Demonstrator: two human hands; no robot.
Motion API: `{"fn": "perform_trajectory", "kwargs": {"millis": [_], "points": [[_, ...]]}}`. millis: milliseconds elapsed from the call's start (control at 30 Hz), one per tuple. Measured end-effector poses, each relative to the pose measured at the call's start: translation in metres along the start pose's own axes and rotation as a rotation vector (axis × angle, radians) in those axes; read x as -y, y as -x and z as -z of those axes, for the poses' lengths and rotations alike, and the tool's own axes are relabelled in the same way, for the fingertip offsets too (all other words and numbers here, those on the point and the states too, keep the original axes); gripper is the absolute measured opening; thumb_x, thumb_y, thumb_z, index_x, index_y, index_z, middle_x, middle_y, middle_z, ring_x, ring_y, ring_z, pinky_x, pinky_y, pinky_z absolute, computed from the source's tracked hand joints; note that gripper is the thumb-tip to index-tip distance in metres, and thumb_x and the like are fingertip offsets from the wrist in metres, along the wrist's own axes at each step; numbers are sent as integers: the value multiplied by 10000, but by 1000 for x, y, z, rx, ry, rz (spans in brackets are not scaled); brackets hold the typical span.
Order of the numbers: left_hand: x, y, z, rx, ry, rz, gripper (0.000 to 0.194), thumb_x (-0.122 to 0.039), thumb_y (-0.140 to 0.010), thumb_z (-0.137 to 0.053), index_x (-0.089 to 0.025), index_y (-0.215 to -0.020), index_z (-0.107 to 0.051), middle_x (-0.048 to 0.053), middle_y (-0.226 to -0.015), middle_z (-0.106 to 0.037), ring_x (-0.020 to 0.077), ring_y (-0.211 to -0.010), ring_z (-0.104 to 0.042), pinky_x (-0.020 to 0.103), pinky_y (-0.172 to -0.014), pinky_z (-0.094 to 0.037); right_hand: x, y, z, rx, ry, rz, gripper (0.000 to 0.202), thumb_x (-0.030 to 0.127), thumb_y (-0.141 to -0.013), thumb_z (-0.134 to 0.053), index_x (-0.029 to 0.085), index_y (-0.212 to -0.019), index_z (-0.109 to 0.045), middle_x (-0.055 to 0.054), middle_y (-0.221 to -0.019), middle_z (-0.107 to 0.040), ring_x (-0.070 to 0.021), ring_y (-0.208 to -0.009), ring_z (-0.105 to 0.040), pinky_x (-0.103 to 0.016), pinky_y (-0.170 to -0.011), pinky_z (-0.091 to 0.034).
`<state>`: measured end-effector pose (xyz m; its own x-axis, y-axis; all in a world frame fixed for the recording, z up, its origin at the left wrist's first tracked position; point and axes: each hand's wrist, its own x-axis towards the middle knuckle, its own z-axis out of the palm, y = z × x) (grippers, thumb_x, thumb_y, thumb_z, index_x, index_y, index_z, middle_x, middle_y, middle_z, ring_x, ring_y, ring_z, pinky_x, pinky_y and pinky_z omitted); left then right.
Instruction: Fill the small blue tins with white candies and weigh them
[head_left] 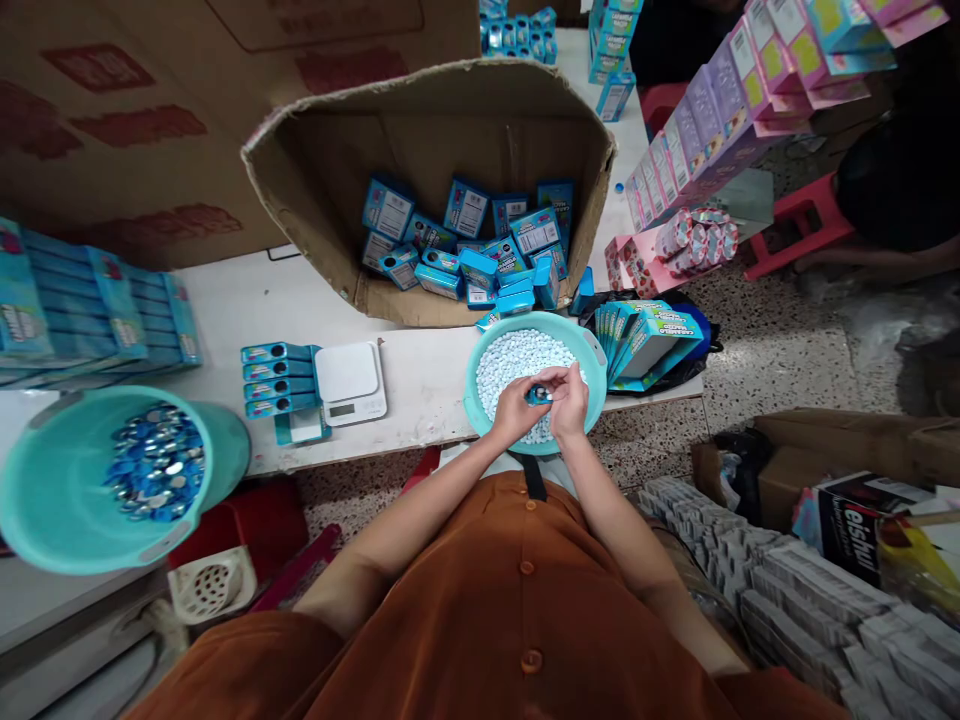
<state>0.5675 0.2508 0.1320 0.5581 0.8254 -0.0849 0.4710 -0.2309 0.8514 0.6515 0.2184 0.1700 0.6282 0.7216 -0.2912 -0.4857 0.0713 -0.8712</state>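
My left hand [513, 412] and my right hand [568, 408] meet above a turquoise basin [472, 400] of small white pellets [517, 357]. Between them is a small blue container [538, 394] with a shiny part. Fingers of my left hand are closed round its left side. My right hand has its fingers curled against the right side, partly covering it. What lies inside the container is too small to make out.
Blue printed boxes [480, 265] lie in a tipped cardboard carton [360, 130] behind the basin. Left of it are a white scale [351, 382], stacked blue boxes [279, 382] and a turquoise tub [45, 490] holding blue and silver pieces. Open blue display boxes [649, 340] stand right.
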Motion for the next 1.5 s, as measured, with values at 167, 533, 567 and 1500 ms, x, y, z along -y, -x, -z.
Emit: {"fn": "perform_trajectory", "kwargs": {"millis": [167,533,567,1500], "points": [[-2,2,1,-28,36,10,262,-151,-651,-634,-178,-911,-619,49,-954,-670,209,-895,-622,329,-798,-494,-3,2,-9,-14,-13,-27,436,531,-837,-440,188,-624,-603,-21,-652,-589,-130,-643,-560,-278,-660,-463],[4,7,8,1,134,4,324,-256,-693,-694,-204,-1004,-618,51,-1031,-667,208,-993,-607,356,-903,-460,18,-25,26,-177,-180,-72,399,560,-846,-366,230,-671,-508,1,-642,-535,-126,-630,-541,-281,-627,-464],[6,9,11,-25,167,25,329,-288,-703,-694,-202,-1010,-613,55,-1046,-663,208,-1006,-605,354,-906,-460,13,-30,36,-214,-153,-66,392,563,-832,-393,227,-671,-513,9,-634,-533,-120,-619,-536,-274,-621,-458],[12,37,56,-195,315,256,387,-306,-682,-721,-180,-1026,-596,62,-1074,-645,196,-1023,-595,327,-925,-460,-123,-46,58,275,847,-210,171,376,-686,-640,224,-613,-611,13,-612,-604,-161,-645,-518,-268,-653,-387]]}}
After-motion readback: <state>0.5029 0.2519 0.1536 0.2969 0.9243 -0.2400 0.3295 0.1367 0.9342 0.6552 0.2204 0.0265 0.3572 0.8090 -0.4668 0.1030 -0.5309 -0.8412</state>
